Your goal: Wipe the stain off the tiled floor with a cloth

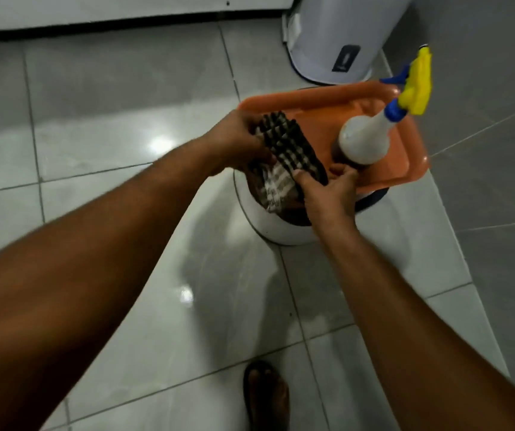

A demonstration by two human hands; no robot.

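A brown and white checked cloth [287, 150] lies folded over the near left corner of an orange tray [312, 98]. My left hand [237, 141] grips the cloth's left edge. My right hand [327, 188] holds its near end, fingers curled over the tray's front edge. The grey tiled floor [125, 104] spreads glossy all around; I see no plain stain on it, only light reflections.
The tray rests on a white round stool or bucket [268, 225]. A white spray bottle with a yellow and blue trigger head [374, 129] stands on the tray. A white bin [340, 35] stands behind. A tiled wall [499, 150] runs along the right. My sandalled foot [265, 393] is below.
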